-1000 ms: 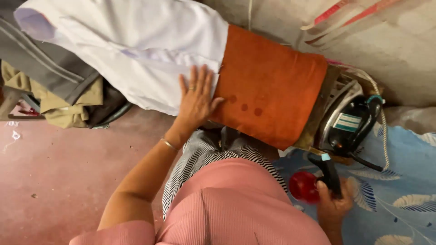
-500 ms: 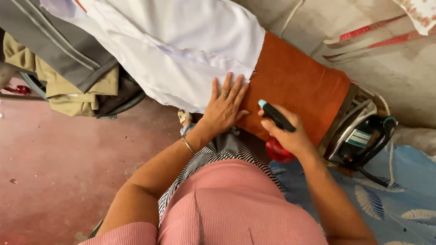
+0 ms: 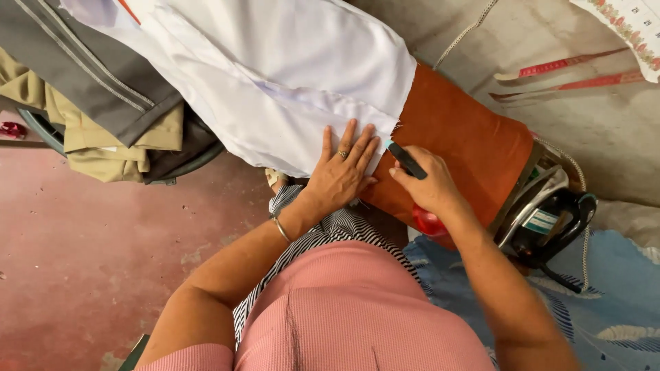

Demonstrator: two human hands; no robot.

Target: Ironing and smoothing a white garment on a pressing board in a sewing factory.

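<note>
A small rectangular white-and-teal label [image 3: 540, 221] sits on the side of the black-handled metal iron [image 3: 543, 213]. No other labels, packages, signs or screens show.

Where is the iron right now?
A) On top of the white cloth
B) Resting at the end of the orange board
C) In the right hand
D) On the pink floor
B: the iron sits on its rest at the far end of the orange board, clear of the right hand, which holds a red spray bottle.
</note>
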